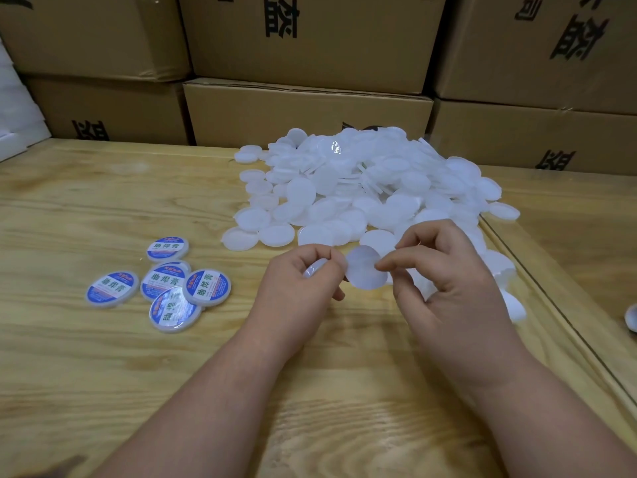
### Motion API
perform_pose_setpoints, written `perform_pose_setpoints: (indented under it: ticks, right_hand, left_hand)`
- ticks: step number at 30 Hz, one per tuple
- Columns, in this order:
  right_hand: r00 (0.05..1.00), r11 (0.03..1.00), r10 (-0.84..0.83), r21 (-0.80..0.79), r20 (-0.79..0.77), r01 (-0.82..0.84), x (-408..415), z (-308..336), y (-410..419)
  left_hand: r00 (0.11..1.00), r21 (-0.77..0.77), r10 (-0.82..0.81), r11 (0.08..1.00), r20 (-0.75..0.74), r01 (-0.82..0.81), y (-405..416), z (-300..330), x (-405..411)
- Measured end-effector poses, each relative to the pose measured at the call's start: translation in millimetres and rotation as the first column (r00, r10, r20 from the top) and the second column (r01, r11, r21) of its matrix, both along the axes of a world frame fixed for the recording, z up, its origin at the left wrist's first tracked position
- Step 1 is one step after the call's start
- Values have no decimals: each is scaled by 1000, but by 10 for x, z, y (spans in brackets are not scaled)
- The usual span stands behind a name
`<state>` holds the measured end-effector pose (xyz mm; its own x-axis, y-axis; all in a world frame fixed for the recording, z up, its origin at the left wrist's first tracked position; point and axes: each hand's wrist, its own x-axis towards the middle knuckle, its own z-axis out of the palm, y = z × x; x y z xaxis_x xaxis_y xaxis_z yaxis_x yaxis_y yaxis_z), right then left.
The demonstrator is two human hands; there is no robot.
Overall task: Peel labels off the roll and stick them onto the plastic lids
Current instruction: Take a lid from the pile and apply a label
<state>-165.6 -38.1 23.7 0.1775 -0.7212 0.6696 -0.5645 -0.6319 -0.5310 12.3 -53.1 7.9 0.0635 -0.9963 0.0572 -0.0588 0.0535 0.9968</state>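
A big heap of plain white plastic lids (372, 181) lies on the wooden table (103, 374) ahead of me. To the left, several lids with blue and white labels (165, 281) lie in a small cluster. My left hand (303, 284) grips a white lid (315, 267) in its curled fingers. My right hand (444, 281) pinches the right edge of a second white round lid (366, 272) held between the two hands above the table. No label roll shows in this view.
Stacked brown cardboard boxes (306, 108) with black print wall off the back of the table. White foam pieces (17, 108) stand at the far left. A seam (551, 305) runs down the table's right side, with a white object (631, 317) at the right edge.
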Motion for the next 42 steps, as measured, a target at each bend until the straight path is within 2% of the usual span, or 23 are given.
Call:
perform_pose_setpoints:
  ticks: [8,11,14,18,20,23,26,32,37,42]
  right_hand:
    - [997,995,-54,83,59,49,9,32,31]
    - [989,995,-72,72,129,63,34,48,55]
    - [978,996,-80,52,191,71,57,66,76]
    - [939,986,-106,158,329,56,72,72,98]
    - [886,969,-106,246,451,-10,94,99,111]
    - [785,931,-42,310,618,-195,144,143,127]
    - [705,853,-7,372,709,-366,194,146,135]
    - [779,785,-58,511,624,-351,240,89,128]
    - [841,771,-143,591,522,-236,237,36,99]
    - [860,761,-154,614,487,-211,225,26,95]
  left_hand:
    - [996,-2,-64,998,-58,64,2,16,14]
    - [958,18,-117,992,-261,126,-3,48,38]
    - [870,38,-140,983,-472,179,1,70,43]
    - [809,55,-129,979,-574,195,-6,77,16]
    - [783,66,-127,975,-609,210,-11,81,9]
    - [754,64,-111,978,-648,199,-19,84,-1]
    - [728,60,-127,972,-674,226,-17,100,-12]
    - [641,12,-243,930,-728,367,27,108,-28]
    - [668,5,-273,924,-692,383,30,86,-50]
    - [692,12,-269,928,-670,372,25,79,-60]
